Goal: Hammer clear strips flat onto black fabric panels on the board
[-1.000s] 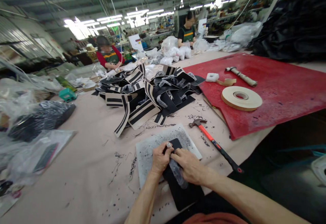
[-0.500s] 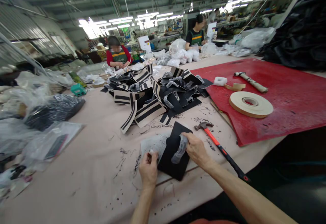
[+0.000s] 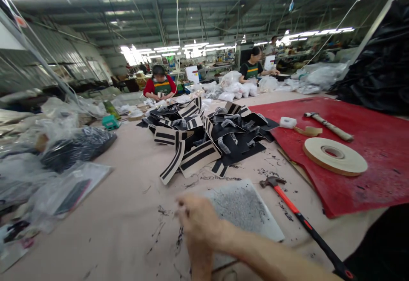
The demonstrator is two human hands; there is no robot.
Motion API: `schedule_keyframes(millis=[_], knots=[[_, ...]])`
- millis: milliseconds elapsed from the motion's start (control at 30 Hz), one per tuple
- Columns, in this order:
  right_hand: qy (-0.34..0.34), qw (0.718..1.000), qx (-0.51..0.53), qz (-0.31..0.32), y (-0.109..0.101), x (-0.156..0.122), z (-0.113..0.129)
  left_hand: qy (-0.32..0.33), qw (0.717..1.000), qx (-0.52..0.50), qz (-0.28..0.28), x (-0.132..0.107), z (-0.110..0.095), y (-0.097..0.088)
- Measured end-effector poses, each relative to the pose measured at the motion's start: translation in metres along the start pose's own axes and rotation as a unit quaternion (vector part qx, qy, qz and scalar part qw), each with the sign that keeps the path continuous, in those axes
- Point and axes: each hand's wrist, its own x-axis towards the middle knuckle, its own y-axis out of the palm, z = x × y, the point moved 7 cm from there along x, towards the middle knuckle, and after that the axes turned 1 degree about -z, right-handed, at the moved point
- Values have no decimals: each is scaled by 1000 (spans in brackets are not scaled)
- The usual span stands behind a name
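Observation:
My right hand [image 3: 200,212] reaches across to the left, over my left hand [image 3: 200,251]. Motion blurs its curled fingers, and whatever may be between them is too small to make out. The left hand's fingers are mostly hidden behind the right. Both are at the left side of a grey-white slab [image 3: 239,208], speckled with dark bits, lying on the covered table. To the right of the slab rests a claw hammer [image 3: 300,219] with a red and black handle. Beyond the hands lies a heap of black panels [image 3: 236,144], several with plastic-wrapped handles, others showing beige backs with dark stripes.
A red sheet [image 3: 345,195] at right carries a tape roll [image 3: 354,157], a wrapped hammer [image 3: 330,127] and a small white roll [image 3: 287,122]. Plastic bags [image 3: 79,140] crowd the left; thread scraps dot the table. Two people [image 3: 159,85] sit working beyond.
The black panel with its wrapped handle is gone from my hands, baring the slab. My right hand has swung left over my left hand. The camera view has tilted up.

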Motion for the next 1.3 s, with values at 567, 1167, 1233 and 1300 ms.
schedule_keyframes(millis=[567,1167,1233,1300], knots=[[226,945,-193,-132,-173,87,-130,-121,988,-32,-86,-6,13,-4],[490,771,385,-132,-17,-264,-143,-119,970,-211,-12,31,-20,18],[487,775,383,-125,-16,-268,-144,-113,966,-232,20,41,-26,40],[488,778,378,-117,-14,-273,-146,-119,961,-248,38,46,-23,59]])
